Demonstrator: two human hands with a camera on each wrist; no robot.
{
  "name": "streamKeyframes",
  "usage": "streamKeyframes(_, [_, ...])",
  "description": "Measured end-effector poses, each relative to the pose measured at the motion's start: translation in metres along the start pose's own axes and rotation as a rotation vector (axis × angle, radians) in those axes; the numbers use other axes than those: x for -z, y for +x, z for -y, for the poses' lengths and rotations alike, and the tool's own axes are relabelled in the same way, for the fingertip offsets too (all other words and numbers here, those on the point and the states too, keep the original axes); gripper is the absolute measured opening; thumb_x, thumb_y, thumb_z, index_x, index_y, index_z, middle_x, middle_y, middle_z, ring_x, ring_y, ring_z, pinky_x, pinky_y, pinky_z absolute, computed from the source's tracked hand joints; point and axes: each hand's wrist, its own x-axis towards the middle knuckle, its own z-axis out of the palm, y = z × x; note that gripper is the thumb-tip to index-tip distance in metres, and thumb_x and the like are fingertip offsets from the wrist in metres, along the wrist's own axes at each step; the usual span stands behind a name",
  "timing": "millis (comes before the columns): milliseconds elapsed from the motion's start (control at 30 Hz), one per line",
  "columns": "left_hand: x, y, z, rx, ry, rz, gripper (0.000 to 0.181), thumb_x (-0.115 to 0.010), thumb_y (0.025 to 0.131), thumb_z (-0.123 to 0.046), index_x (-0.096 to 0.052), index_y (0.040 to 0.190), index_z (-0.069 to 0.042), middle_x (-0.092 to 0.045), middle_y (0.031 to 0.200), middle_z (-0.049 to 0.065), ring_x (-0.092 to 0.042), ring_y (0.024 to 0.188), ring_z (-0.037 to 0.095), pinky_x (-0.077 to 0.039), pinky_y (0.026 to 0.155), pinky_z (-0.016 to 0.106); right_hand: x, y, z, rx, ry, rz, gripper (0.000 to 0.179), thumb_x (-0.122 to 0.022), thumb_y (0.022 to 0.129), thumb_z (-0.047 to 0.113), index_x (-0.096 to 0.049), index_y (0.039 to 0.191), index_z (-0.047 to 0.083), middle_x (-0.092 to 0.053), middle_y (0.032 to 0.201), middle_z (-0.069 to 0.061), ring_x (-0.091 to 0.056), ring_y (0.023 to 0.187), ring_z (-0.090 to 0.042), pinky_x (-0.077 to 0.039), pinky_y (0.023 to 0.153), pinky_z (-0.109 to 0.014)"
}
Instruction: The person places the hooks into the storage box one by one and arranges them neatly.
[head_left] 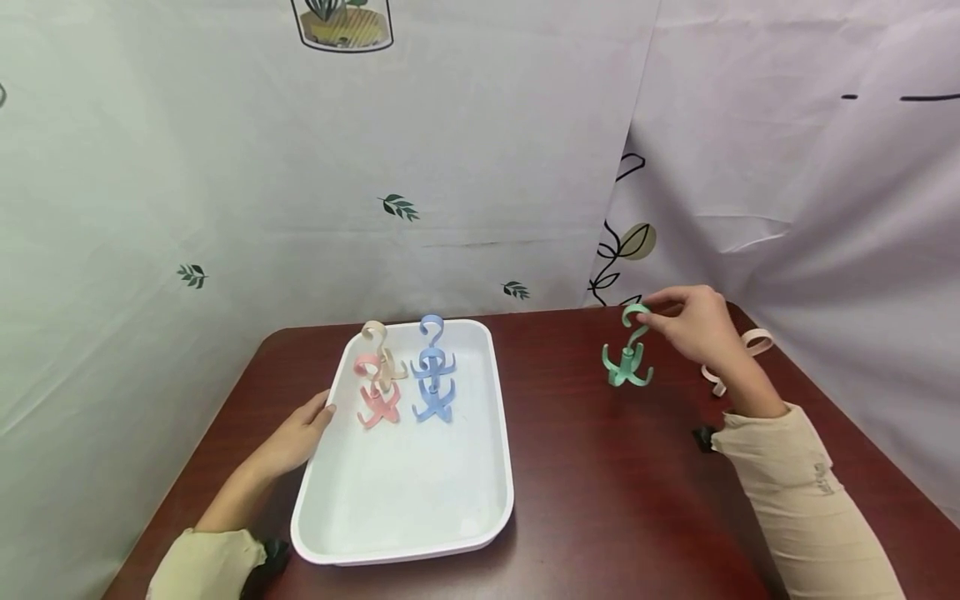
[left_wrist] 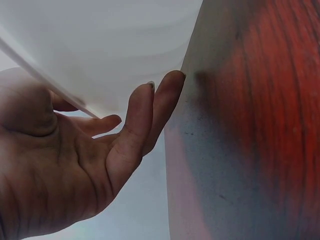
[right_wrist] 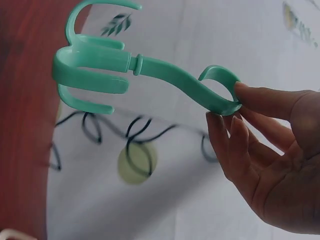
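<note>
At the right, the thumb and fingertips of my right hand (head_left: 697, 325) pinch the top loop of a green four-pronged swivel hook (head_left: 627, 367). The right wrist view shows the hook (right_wrist: 170, 75) whole, its prongs turned away from the palm. My left hand (head_left: 300, 433) holds the left side of a white tray (head_left: 420, 500), thumb at the rim and fingers (left_wrist: 140, 110) along the outside. Inside the tray's far half are a beige hook (head_left: 387, 367), a pink hook (head_left: 380, 407) and two blue hooks (head_left: 435, 403), one in front of the other.
A pale pink hook (head_left: 757, 341) lies on the dark red table (head_left: 600, 500) beyond my right wrist, which hides part of it. White printed cloth (head_left: 480, 167) hangs behind the table and along its sides.
</note>
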Motion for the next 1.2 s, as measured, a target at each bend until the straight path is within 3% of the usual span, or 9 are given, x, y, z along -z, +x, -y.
streamKeyframes(233, [0.001,0.000,0.000,-0.021,-0.003,0.009,0.052,-0.035,0.108,-0.015,-0.020,0.149,0.013,-0.054,0.122,0.038,-0.068,0.092,0.034,-0.060,0.068,0.042,-0.019,0.010,0.035,0.074,0.074,0.001,0.019,-0.080,0.083,0.009,-0.077,0.100,0.000,-0.075,0.089,-0.016,-0.073,0.079,-0.026,-0.050,0.057,-0.017])
streamKeyframes(667, [0.001,0.004,0.002,-0.047,-0.003,0.009,0.051,-0.034,0.109,-0.015,-0.021,0.149,0.015,-0.056,0.120,0.037,-0.067,0.093,0.033,-0.059,0.069,0.042,-0.042,0.021,0.096,0.166,0.157,0.085,0.024,-0.081,0.084,0.019,-0.077,0.103,0.005,-0.075,0.095,-0.010,-0.073,0.082,-0.023,-0.057,0.066,-0.037])
streamKeyframes(967, [0.001,0.003,0.003,-0.048,-0.006,0.004,0.050,-0.035,0.108,-0.014,-0.022,0.148,0.015,-0.056,0.120,0.037,-0.067,0.093,0.034,-0.060,0.069,0.043,-0.067,0.021,0.137,0.239,0.270,0.102,0.020,-0.082,0.082,0.014,-0.077,0.100,0.006,-0.075,0.092,-0.004,-0.072,0.076,-0.015,-0.056,0.061,-0.032])
streamKeyframes(1200, [0.001,0.001,0.002,-0.041,-0.009,0.007,0.051,-0.037,0.108,-0.013,-0.023,0.148,0.015,-0.056,0.120,0.037,-0.067,0.094,0.035,-0.059,0.070,0.043,-0.097,0.018,0.162,0.272,0.324,0.167,0.016,-0.080,0.084,0.010,-0.077,0.099,0.005,-0.075,0.092,-0.005,-0.072,0.076,-0.013,-0.058,0.062,-0.026])
